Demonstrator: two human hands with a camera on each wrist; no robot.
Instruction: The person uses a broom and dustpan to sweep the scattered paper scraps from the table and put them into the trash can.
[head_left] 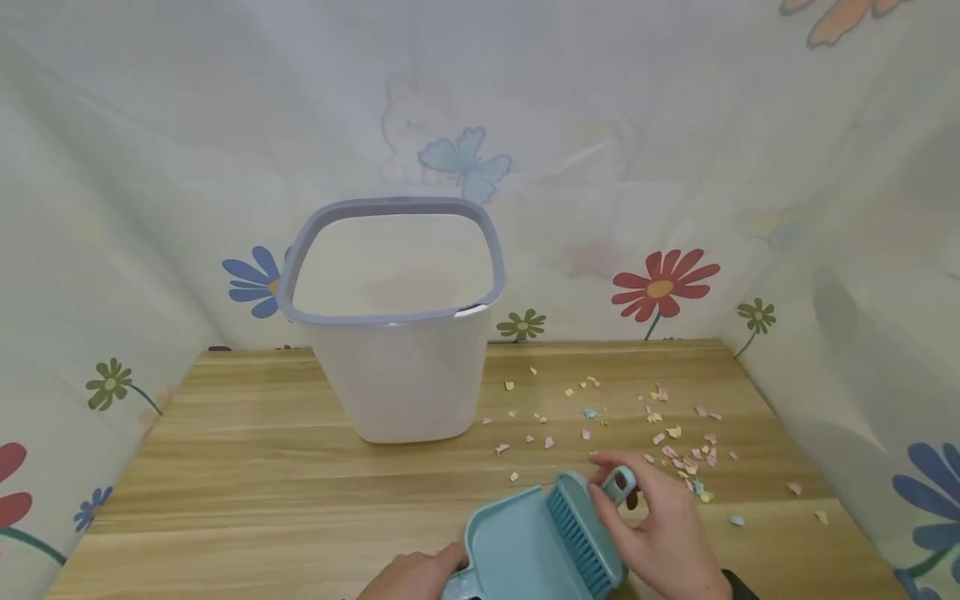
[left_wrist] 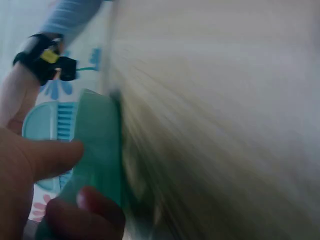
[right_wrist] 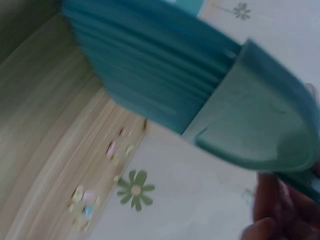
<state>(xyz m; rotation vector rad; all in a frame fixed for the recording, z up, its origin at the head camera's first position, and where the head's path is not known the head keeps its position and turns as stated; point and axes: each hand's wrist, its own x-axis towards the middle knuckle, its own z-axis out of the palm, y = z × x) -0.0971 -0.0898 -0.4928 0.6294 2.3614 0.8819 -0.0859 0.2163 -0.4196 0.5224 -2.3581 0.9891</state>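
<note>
My left hand (head_left: 420, 575) grips a light-blue dustpan (head_left: 517, 542) by its handle at the bottom of the head view. In the left wrist view the thumb (left_wrist: 55, 157) lies along the dustpan's near end. My right hand (head_left: 663, 521) holds a matching hand brush (head_left: 592, 529) near its handle, which ends in a hanging hole. The bristles face the dustpan and overlap its right side in the head view; whether they touch it I cannot tell. Small torn paper scraps (head_left: 678, 458) in pink, yellow and blue lie scattered on the table beyond the right hand.
A tall white bin (head_left: 405, 375) with a grey-blue rim stands at the back, left of the scraps. The wood-grain table (head_left: 247, 467) is bounded by a flower-print cloth (head_left: 570, 208) behind and at both sides.
</note>
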